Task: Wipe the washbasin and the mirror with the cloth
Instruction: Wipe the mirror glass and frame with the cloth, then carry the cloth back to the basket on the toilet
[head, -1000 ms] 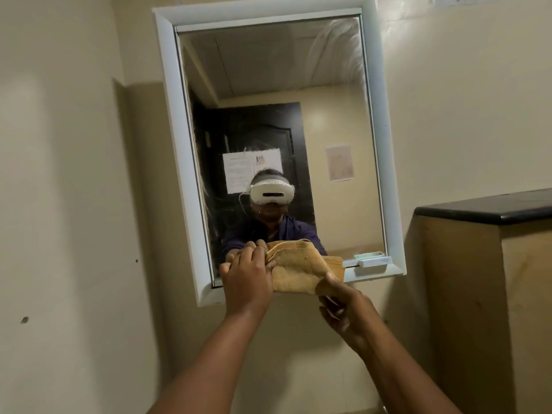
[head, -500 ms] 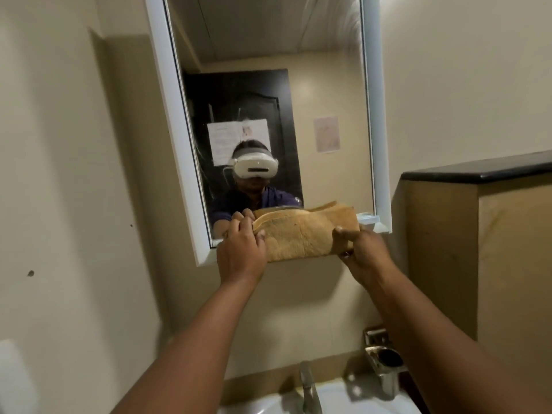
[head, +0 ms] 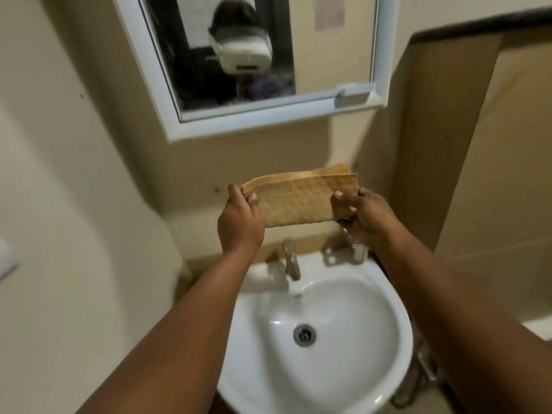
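A folded tan cloth (head: 301, 198) hangs in the air between the mirror and the washbasin, stretched flat between both hands. My left hand (head: 240, 222) pinches its left end, thumb in front. My right hand (head: 363, 216) grips its right end. The white-framed mirror (head: 334, 55) is on the wall above, clear of the cloth. Below lies the white washbasin (head: 343, 383) with a metal drain (head: 304, 334) and a chrome tap (head: 291, 259) at its back rim.
A small white block (head: 352, 97) sits on the mirror frame's lower right ledge. A metal holder (head: 357, 252) stands at the basin's back right. A beige partition with a dark top (head: 484, 144) closes in the right side. Plain wall lies to the left.
The view has tilted down from the mirror to the basin. Both hands have lowered the cloth away from the mirror's bottom edge to above the tap.
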